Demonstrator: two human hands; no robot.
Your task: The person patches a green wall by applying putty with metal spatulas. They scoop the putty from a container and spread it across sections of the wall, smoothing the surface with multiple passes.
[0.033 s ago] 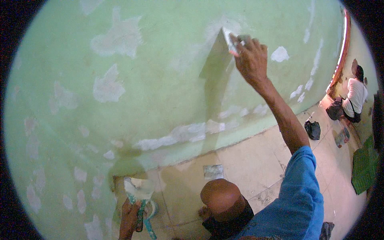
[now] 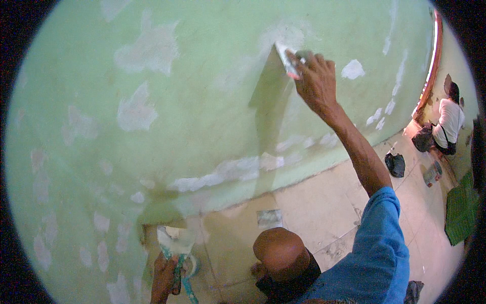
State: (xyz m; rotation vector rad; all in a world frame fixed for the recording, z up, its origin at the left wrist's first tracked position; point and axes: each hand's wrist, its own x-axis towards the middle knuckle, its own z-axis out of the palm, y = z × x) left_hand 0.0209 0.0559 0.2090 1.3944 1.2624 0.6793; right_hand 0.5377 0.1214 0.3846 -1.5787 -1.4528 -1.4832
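Note:
My right hand [image 2: 316,83] grips a flat putty blade [image 2: 286,58] against a whitish patch on the green wall [image 2: 212,116], its shadow falling below. At the lower left, my left hand [image 2: 164,273] holds a wide putty knife [image 2: 174,238] with white paste on its blade and teal smears on the handle. Just behind it is a pale round item with a teal strip [image 2: 190,283], partly hidden and hard to make out. My blue-sleeved right arm reaches up from the lower right, and my bent knee [image 2: 278,248] shows at the bottom.
A light tiled floor [image 2: 324,202] runs along the curved wall's foot, with a grey square piece [image 2: 269,219], a black bag [image 2: 395,164], a small container [image 2: 433,173] and a green mat [image 2: 458,213]. Another person [image 2: 448,119] in white crouches at the far right beside a reddish frame [image 2: 430,66].
My right hand and its blade have slid a little down and to the left on the wall. My left hand is nearly still.

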